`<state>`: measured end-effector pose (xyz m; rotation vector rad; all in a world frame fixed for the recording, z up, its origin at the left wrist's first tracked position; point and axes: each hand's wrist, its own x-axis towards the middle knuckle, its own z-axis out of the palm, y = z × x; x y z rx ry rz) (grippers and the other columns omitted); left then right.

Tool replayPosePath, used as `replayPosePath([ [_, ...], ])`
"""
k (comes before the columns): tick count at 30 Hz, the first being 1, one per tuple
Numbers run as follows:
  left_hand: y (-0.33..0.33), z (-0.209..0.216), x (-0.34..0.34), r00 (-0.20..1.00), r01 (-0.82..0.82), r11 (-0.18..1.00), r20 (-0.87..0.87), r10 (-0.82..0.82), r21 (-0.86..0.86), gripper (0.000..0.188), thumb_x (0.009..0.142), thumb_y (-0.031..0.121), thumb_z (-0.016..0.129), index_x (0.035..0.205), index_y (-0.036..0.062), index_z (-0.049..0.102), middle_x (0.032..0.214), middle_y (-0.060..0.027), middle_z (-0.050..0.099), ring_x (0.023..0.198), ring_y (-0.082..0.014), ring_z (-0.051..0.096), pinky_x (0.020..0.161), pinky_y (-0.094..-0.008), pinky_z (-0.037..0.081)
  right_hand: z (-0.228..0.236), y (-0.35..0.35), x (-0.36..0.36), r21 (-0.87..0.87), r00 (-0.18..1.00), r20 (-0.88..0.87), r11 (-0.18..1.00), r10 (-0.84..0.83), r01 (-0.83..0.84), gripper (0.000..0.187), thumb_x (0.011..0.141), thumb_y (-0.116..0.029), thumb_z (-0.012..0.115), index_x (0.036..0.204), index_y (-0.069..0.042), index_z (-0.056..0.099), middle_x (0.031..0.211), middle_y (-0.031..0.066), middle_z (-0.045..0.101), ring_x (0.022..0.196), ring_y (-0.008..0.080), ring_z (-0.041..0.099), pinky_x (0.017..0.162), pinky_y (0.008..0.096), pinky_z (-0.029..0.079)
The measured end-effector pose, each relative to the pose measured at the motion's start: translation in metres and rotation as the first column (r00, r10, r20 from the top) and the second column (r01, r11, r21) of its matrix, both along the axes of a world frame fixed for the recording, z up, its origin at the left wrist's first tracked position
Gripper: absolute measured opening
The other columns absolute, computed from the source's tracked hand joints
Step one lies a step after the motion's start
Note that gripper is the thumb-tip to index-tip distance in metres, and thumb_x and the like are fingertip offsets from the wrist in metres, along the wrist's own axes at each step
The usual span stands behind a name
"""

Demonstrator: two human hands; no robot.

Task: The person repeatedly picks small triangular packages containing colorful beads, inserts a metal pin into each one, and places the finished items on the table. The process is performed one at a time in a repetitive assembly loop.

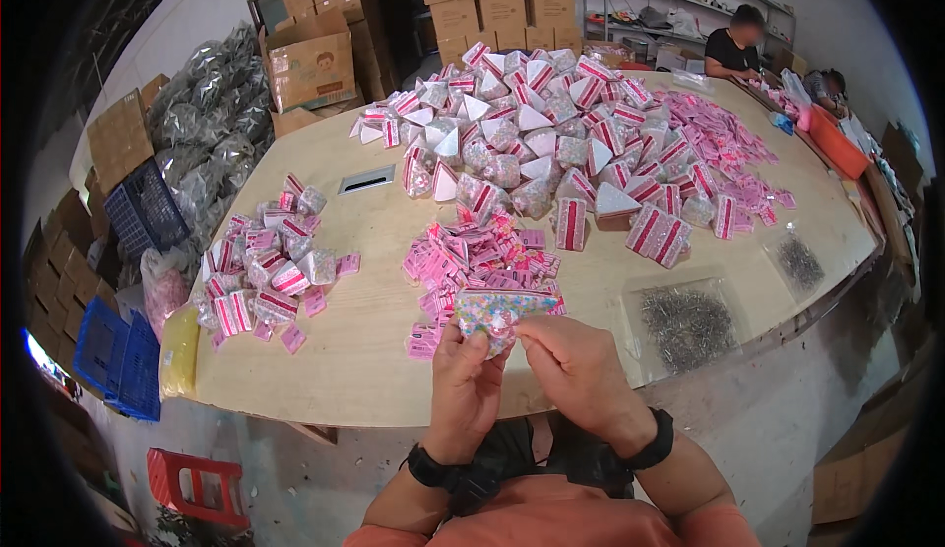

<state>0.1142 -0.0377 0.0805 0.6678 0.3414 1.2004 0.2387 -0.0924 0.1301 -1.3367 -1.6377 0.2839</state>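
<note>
The head-worn fisheye looks forward and down, close over hands point(467, 382) point(579, 365) and table point(345, 370).

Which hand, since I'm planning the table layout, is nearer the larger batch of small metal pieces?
Right. The right hand is to the left of the larger metal batch, apart from it; the left hand is farther left, beyond the right hand.

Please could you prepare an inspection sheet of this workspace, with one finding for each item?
Surface: pale table with a rectangular inset.
Job's things: colourful wedge-shaped pack in hand; pink cards and large heap of packs beyond it.
Clutter: small metallic-looking pieces, two patches.
Hands: left hand holds the pack; right hand at its right side, grip unclear.
Cables: nothing seen.
Surroundings: stacked cartons, blue crates, red stool; two people at upper right.
</note>
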Motion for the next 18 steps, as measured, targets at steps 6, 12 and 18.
replayPosePath([
  [6,-0.0001,0.0055,0.0017,1.000,-0.004,1.000,0.016,0.004,0.004,0.049,0.081,0.010,0.062,0.122,0.0031,0.036,0.112,-0.0084,0.053,0.101,-0.0168,0.054,0.089,-0.0314,0.043,0.0015,0.0020,0.0019,-0.001,1.000,0.028,1.000,-0.012,0.012,0.015,0.081,-0.004,0.053,0.093,0.001,0.059,0.082,0.0178,0.061,0.076,0.0319,0.062,0.065,0.0342,0.048],
  [12,-0.0001,0.0038,0.0032,0.995,-0.060,0.996,-0.078,0.066,0.073,0.051,0.080,0.015,0.064,0.121,0.0035,0.037,0.109,-0.0062,0.054,0.101,-0.0169,0.054,0.089,-0.0317,0.043,0.0006,0.0028,0.0034,0.000,1.000,0.021,1.000,-0.012,0.012,0.013,0.081,-0.004,0.053,0.092,0.001,0.058,0.080,0.0174,0.060,0.074,0.0325,0.061,0.063,0.0348,0.048],
  [18,0.0015,0.0029,0.0052,0.994,-0.057,0.996,-0.093,0.064,0.075,0.052,0.079,0.016,0.064,0.122,0.0033,0.036,0.112,-0.0072,0.052,0.102,-0.0174,0.054,0.090,-0.0322,0.043,-0.0013,0.0047,0.0045,0.042,1.000,-0.001,0.999,-0.012,0.012,0.012,0.081,-0.004,0.053,0.091,0.001,0.058,0.079,0.0171,0.059,0.072,0.0327,0.060,0.062,0.0347,0.047],
])
